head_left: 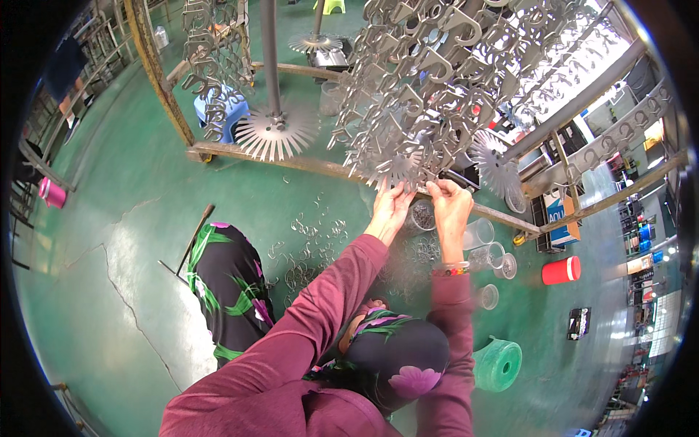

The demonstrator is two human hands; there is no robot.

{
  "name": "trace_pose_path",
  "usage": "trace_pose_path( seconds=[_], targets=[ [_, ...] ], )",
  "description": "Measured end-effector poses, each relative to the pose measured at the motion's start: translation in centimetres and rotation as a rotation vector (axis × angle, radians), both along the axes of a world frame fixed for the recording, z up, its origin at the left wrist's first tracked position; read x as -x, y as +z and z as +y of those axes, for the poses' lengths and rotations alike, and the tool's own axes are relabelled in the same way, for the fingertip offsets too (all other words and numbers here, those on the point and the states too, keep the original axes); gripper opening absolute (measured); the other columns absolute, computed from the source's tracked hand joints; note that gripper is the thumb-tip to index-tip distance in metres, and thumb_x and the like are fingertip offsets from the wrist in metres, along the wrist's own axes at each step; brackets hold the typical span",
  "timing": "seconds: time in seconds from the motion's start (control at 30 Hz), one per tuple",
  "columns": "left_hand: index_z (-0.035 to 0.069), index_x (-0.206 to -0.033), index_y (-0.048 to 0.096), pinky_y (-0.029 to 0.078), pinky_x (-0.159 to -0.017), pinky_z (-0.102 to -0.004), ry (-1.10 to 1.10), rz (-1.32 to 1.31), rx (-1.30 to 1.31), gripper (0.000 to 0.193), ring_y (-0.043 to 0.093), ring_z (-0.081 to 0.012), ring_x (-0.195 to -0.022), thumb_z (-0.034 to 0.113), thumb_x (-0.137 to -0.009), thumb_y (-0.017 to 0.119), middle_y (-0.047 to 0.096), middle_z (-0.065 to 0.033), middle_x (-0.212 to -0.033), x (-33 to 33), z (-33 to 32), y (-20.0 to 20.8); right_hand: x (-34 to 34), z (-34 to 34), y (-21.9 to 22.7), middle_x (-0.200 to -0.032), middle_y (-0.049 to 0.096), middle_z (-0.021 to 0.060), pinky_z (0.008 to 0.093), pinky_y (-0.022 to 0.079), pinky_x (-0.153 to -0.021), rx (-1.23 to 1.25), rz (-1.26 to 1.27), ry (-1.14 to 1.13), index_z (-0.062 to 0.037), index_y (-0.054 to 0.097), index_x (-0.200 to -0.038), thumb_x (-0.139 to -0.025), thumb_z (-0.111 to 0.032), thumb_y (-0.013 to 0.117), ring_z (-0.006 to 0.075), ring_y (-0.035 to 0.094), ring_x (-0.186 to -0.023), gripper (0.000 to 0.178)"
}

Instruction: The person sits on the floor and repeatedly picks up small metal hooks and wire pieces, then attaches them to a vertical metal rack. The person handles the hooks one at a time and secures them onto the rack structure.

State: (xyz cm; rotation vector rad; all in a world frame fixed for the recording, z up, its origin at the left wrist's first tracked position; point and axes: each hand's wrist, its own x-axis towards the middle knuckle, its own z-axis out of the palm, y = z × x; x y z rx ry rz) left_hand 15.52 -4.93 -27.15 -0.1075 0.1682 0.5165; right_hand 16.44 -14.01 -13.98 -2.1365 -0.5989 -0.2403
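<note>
The left hand (392, 207) and right hand (451, 207) work at the lower front edge of the rack (309, 164), beneath hooks (440, 67) apparently hung for easy reach. Fingers curl; their grip I cannot tell.

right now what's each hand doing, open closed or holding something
Left hand: by the slotted metal disc; open or closed cannot be told.
Right hand: near the hanging metal hooks; its grip, and anything in it, cannot be told.

the green floor (164, 200) carries scattered curved metal pieces (300, 278), clear cups (480, 233), 1 red cylinder (561, 270), 1 green roll (489, 365).
</note>
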Motion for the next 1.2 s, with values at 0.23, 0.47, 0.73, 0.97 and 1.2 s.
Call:
trace_pose_path(
  seconds=[0.23,0.47,0.73,0.97,1.2],
  targets=[
    [0.026,-0.145,0.007,0.040,-0.100,-0.0534,-0.028,0.125,0.096,0.084,0.058,-0.0284,-0.096,-0.010,-0.084,0.052,0.051,-0.0118,-0.106,0.5,0.4,1.0,0.3,0.5,-1.8,-0.072,0.069,0.0109,0.0254,0.047,-0.061,-0.279,0.073,0.013,0.0062,0.067,-0.088,-0.078,-0.012,0.071,0.0105,0.061,-0.064,0.021],
    [0.005,-0.130,0.040,0.047,-0.094,-0.0444,-0.331,0.228,-0.241,0.046,0.059,-0.0290,-0.101,0.004,-0.087,0.058,0.057,-0.0144,-0.111,3.2,0.1,-0.3,0.5,1.7,-3.4,-0.068,0.062,0.0020,0.0207,0.042,-0.055,-0.352,-0.073,-0.016,0.0047,0.064,-0.082,-0.080,-0.010,0.071,0.0059,0.052,-0.060,0.017],
    [0.006,-0.104,0.059,0.051,-0.063,-0.0234,-0.317,0.328,-0.526,0.036,0.064,-0.0133,-0.079,0.039,-0.089,0.059,0.066,-0.0055,-0.096,7.8,1.5,4.3,0.2,1.9,-4.1,-0.068,0.059,0.0009,0.0202,0.041,-0.053,-0.313,-0.037,-0.001,0.0044,0.063,-0.083,-0.082,-0.010,0.069,0.0060,0.051,-0.058,0.016],
    [0.000,-0.106,0.056,0.057,-0.068,-0.0246,-0.169,0.040,-0.259,0.021,0.065,-0.0158,-0.080,0.008,-0.087,0.061,0.065,-0.0092,-0.096,2.7,2.3,5.1,-0.6,1.8,-4.0,-0.071,0.064,0.0074,0.0262,0.046,-0.060,-0.323,-0.017,-0.016,0.0060,0.064,-0.087,-0.080,-0.013,0.070,0.0101,0.055,-0.063,0.022],
    [-0.003,-0.102,0.062,0.055,-0.065,-0.0236,0.164,0.290,-0.669,0.019,0.064,-0.0145,-0.070,0.002,-0.084,0.063,0.066,-0.0084,-0.087,2.6,2.4,5.4,-1.2,1.8,-4.1,-0.069,0.059,0.0018,0.0218,0.042,-0.057,-0.321,-0.049,-0.021,0.0055,0.063,-0.084,-0.081,-0.011,0.070,0.0066,0.050,-0.062,0.018]
  ],
)
